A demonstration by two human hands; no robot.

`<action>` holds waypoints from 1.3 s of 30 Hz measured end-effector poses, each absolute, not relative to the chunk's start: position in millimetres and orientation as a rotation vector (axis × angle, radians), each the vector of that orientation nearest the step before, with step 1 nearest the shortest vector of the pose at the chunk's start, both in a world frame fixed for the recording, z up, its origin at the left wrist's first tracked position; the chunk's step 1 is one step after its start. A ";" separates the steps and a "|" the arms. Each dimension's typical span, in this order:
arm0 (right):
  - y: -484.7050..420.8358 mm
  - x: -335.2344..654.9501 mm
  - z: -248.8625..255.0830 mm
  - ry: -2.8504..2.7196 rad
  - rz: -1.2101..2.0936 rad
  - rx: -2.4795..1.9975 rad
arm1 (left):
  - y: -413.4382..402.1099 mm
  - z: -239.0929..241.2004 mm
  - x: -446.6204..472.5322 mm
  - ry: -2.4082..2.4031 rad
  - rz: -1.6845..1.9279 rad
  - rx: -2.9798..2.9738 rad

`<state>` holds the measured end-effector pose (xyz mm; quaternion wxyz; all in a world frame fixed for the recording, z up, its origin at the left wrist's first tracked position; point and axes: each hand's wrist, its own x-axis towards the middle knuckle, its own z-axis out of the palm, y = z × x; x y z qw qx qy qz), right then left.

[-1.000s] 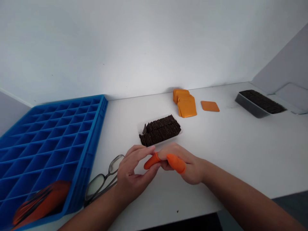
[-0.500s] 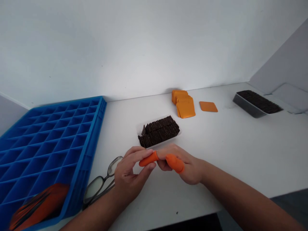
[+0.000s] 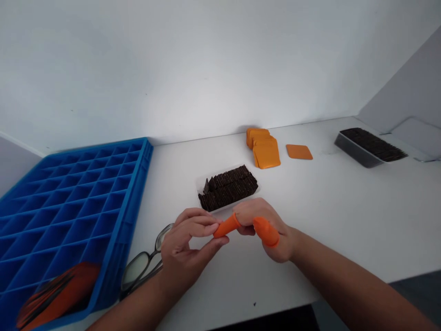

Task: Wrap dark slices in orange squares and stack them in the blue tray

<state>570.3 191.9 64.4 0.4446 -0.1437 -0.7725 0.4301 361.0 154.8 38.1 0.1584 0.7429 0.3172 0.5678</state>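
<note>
My left hand (image 3: pixel 189 241) pinches the tip of an orange finger cot (image 3: pixel 226 225) between thumb and fingers. That cot sits over the outstretched index finger of my right hand (image 3: pixel 270 227). A second orange finger cot (image 3: pixel 266 232) covers my right thumb, its end loose and pointed. The thumb stands apart from the index finger, the other right fingers are curled under and partly hidden, and I see nothing held in that hand. Just beyond both hands lies a clear tray (image 3: pixel 220 210) packed with thin dark brown pieces (image 3: pixel 229 186) in two rows.
On the left stands a blue divided crate (image 3: pixel 120 220) with orange and black items (image 3: pixel 60 294) in its near corner. Glasses (image 3: pixel 139 271) lie beside it. Farther back are stacked orange cards (image 3: pixel 267 151), one single card (image 3: pixel 299 151) and another filled tray (image 3: pixel 361 154).
Both hands have shifted slightly to the right, the right hand more. My left fingertips now grip nearer the end of the index finger's cot.
</note>
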 end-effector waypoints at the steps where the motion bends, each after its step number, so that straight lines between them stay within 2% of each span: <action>1: 191.9 570.8 64.9 -1.917 1.052 -0.355 | 154.5 38.5 361.4 0.915 1.626 2.123; 10: 190.4 582.0 82.1 -1.718 0.925 -0.587 | 154.0 40.3 366.5 0.956 1.667 2.064; 17: 205.3 582.5 77.2 -1.349 0.659 -0.949 | 154.6 48.7 369.7 0.895 1.621 2.188; 23: 223.3 592.9 74.9 -1.210 0.600 -1.045 | 153.9 53.2 371.4 0.888 1.621 2.210; 39: 231.0 606.2 65.3 -1.449 0.615 -1.089 | 149.8 52.3 372.7 0.819 1.595 2.215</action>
